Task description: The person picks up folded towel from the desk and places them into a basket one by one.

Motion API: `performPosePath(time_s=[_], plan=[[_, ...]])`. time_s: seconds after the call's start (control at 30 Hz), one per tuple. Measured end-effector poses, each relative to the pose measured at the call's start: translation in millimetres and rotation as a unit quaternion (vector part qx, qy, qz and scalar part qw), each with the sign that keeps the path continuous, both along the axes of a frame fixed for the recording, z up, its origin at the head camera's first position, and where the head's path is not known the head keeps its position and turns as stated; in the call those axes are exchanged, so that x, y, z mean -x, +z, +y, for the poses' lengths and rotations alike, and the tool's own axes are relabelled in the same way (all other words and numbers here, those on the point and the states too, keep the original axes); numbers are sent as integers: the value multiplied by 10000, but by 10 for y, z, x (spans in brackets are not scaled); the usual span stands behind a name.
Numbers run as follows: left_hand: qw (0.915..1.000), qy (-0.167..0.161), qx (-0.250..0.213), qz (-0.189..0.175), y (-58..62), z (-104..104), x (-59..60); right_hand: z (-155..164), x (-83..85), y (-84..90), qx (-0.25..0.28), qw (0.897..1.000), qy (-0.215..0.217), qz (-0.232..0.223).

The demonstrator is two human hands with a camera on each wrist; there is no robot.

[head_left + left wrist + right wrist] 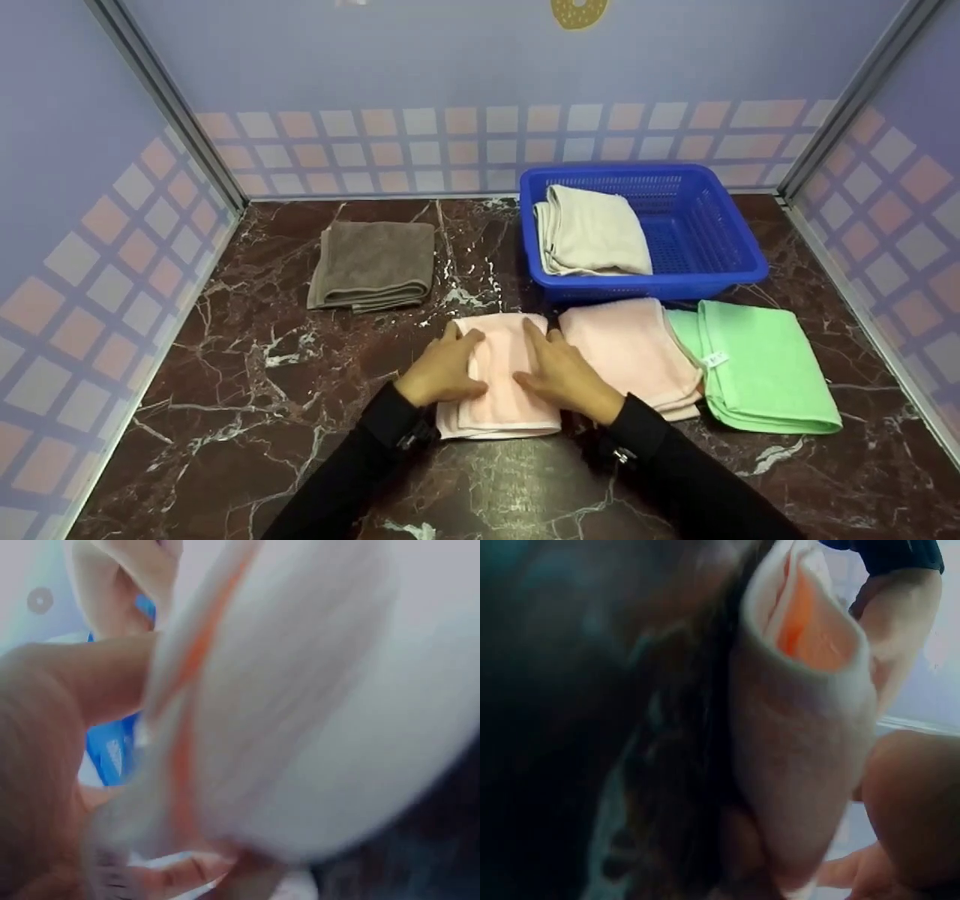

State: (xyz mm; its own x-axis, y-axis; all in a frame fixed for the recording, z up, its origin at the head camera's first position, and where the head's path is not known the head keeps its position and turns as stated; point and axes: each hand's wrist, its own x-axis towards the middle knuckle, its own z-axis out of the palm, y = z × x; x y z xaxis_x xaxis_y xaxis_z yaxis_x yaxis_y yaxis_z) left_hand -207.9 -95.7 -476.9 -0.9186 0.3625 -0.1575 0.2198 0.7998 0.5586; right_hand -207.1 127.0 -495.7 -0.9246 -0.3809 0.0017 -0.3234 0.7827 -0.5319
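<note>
A folded pink towel [504,375] lies on the marble-patterned surface between both hands. At its left edge my left hand [448,366] grips it, thumb over the top. My right hand [564,371] holds the right side with the thumb on the upper face. The left wrist view shows the towel's layered edge [199,652] close up, with fingers below it. In the right wrist view the rounded fold [802,735] stands between thumb and fingers. Just beyond the right hand is a second folded pink towel [626,349].
A green folded towel [772,367] lies at right, partly under the second pink one. Behind stands a blue basket [720,232] with a folded white towel [600,232] in its left part. A grey-brown folded towel [379,262] lies back left. Tiled-print walls [420,150] enclose the surface.
</note>
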Motion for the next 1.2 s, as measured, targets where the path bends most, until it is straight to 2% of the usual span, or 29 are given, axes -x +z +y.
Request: performPosePath(time_s=[0.2, 0.3, 0.4, 0.5, 0.6, 0.7, 0.8, 0.9, 0.97, 1.1, 1.2], plan=[[9985, 75, -540, -18, -81, 143, -50, 24, 31, -63, 413, 9961, 688, 379], [9974, 84, -709, -69, -80, 156, -49, 19, 40, -63, 497, 9944, 802, 467], [9965, -18, -832, 87, -32, 137, -68, 19, 13, 0, 546, 9934, 847, 554], [9944, -150, -957, 431, 114, 103, -120, 35, -34, 165, 658, 9909, 915, 731], [9879, -267, -1144, 1012, 335, 85, -166, 76, -63, 401, 943, 9856, 962, 1023], [9786, -319, -1299, 1562, 545, 97, -168, 130, -44, 617, 1228, 9786, 954, 1349], [9725, -256, -1400, 1844, 690, 132, -137, 181, 10, 753, 1383, 9746, 888, 1518], [9701, -166, -1388, 1986, 790, 224, -51, 259, 103, 854, 1466, 9746, 716, 1536], [9670, -148, -1339, 2163, 843, 323, 57, 342, 208, 914, 1581, 9736, 578, 1539], [9612, -143, -1315, 2422, 946, 551, 375, 545, 493, 1076, 1783, 9695, 338, 1650], [9584, -112, -1424, 2473, 986, 703, 633, 681, 726, 1187, 1726, 9671, 151, 1863]])
